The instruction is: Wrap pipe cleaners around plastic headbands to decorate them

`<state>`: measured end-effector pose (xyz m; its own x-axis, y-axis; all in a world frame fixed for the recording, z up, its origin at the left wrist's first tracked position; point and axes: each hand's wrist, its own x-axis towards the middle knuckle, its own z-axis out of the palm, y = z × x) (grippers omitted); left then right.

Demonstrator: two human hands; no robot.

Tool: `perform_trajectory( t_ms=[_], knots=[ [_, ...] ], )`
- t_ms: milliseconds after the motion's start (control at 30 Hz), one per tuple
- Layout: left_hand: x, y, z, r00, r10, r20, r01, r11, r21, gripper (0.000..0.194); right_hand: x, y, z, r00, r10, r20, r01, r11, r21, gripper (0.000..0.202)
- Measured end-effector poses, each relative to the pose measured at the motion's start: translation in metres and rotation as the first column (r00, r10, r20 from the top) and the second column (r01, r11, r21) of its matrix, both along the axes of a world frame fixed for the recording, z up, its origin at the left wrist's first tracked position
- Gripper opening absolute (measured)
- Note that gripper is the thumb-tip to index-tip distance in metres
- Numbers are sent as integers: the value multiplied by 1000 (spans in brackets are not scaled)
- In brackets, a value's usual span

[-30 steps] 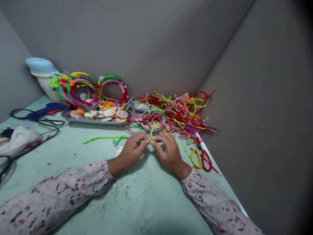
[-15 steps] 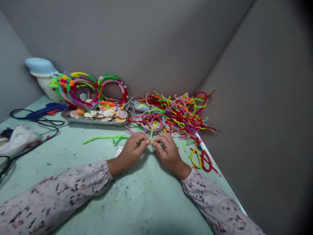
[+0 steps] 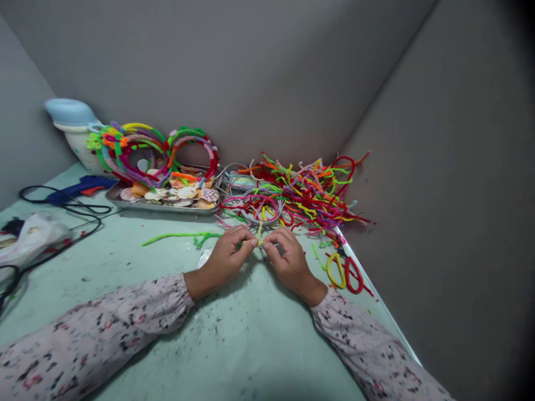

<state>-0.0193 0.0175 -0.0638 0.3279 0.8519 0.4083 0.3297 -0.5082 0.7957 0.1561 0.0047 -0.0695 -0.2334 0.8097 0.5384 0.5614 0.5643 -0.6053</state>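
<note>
Between my fingertips is a thin yellow pipe cleaner (image 3: pixel 260 229), one end of it standing up between the hands. My left hand (image 3: pixel 228 253) pinches it from the left with thumb and forefinger. From the right, my right hand (image 3: pixel 288 259) pinches it too, the two sets of fingertips almost touching. The fingers hide most of the piece. Left of my left hand, a green pipe cleaner (image 3: pixel 179 236) lies on the table. Right of my right hand lie scissors with a yellow and a red handle (image 3: pixel 353 275).
A heap of coloured pipe cleaners (image 3: pixel 309 189) lies at the back right. A metal tray (image 3: pixel 167 209) of shells carries wrapped headbands (image 3: pixel 192 136). Farther left are a blue glue gun (image 3: pixel 79 188), its black cord (image 3: pixel 90 207), a blue-lidded container (image 3: pixel 71 114) and a white plastic bag (image 3: pixel 39 234).
Almost nothing differs. Both hands keep their pinch on the yellow pipe cleaner, and the whole view has shifted very slightly.
</note>
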Motion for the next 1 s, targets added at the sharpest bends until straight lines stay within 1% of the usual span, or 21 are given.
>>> perform_trajectory(
  t_ms=[267,467,733,1000],
  knots=[
    [0,-1,1,1000,11,0,-11,1000,-1,21,1,1,1,1000,8,-14,-9,1000,-23,13],
    [0,0,0,1000,1,-6,-1,1000,5,21,2,1,0,1000,21,-16,-22,998,-52,19],
    [0,-1,2,1000,-4,-21,4,1000,2,23,2,2,-1,999,36,-35,-38,997,-64,22],
    [-1,-1,0,1000,-3,-13,3,1000,-3,22,3,1,1,999,30,-32,-33,996,-83,20]
  ],
)
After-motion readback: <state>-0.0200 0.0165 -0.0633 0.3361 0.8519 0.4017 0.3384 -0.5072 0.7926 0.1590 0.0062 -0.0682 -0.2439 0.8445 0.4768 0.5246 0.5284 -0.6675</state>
